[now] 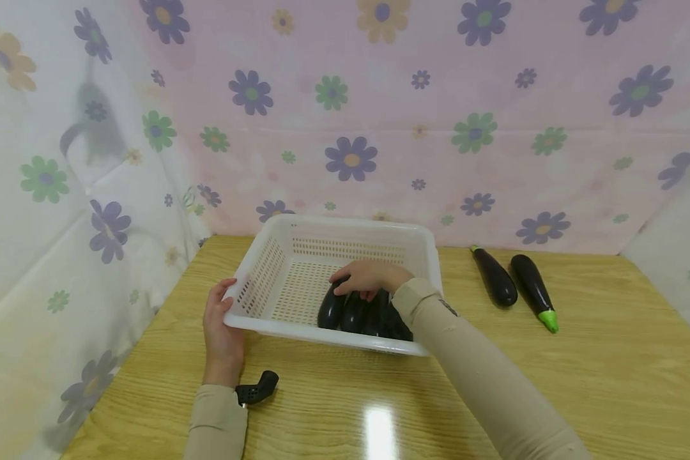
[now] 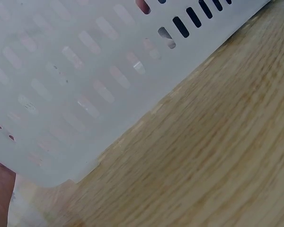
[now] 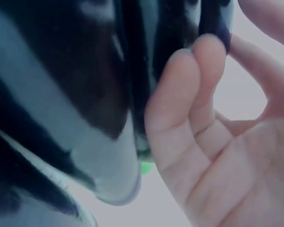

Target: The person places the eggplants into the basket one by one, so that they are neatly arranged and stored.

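Note:
A white plastic basket (image 1: 322, 331) with slotted walls stands on the table. My left hand (image 1: 224, 335) grips its rim at the near left corner; in the left wrist view the basket wall (image 2: 109, 71) fills the upper left. Several glossy dark eggplants lie side by side in the right part of the basket. Reaching in over the right side, my right hand (image 1: 374, 277) holds the upper end of the leftmost eggplant (image 1: 330, 311) between thumb and fingers. Close beside that hand (image 3: 213, 146), other eggplants (image 3: 71, 85) loom in the right wrist view. My right forearm hides part of the basket's right side.
Two more eggplants lie on the wooden table (image 1: 609, 383) right of the basket: one (image 1: 496, 278) nearer to it, the other (image 1: 531, 284) with a bright green stem end. A flowered cloth (image 1: 299, 166) hangs behind the table and along its sides.

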Motion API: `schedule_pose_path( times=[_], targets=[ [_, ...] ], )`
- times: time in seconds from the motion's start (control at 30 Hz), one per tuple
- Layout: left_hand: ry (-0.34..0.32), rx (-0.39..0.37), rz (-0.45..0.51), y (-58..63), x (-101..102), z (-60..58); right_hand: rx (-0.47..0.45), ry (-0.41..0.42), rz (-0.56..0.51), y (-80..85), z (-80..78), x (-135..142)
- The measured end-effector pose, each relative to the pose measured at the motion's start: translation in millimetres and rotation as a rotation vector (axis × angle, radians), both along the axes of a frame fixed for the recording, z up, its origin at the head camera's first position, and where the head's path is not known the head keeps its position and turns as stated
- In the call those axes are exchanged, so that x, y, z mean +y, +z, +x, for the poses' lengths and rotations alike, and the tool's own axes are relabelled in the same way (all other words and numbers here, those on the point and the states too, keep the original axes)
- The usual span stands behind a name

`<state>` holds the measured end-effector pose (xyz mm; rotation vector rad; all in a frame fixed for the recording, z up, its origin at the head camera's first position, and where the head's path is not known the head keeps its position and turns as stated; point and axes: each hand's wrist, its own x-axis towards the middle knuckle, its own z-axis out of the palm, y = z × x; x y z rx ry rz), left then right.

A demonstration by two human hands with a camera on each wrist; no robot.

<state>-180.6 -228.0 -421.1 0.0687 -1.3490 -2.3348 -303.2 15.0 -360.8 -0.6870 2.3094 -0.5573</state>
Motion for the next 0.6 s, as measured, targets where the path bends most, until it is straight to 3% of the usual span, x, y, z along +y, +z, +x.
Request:
schedule_pose_path(
  times=[0.37, 0.6],
  targets=[
    [-0.007, 0.011, 0.021, -1.7, -0.8, 2.7, 0.064, 0.004, 0.029, 3.4, 6.0, -2.9],
    [-0.007, 0.033, 0.021, -4.8, -1.2, 0.7, 0.14, -0.082, -0.066, 6.2, -0.1, 5.3]
  ],
)
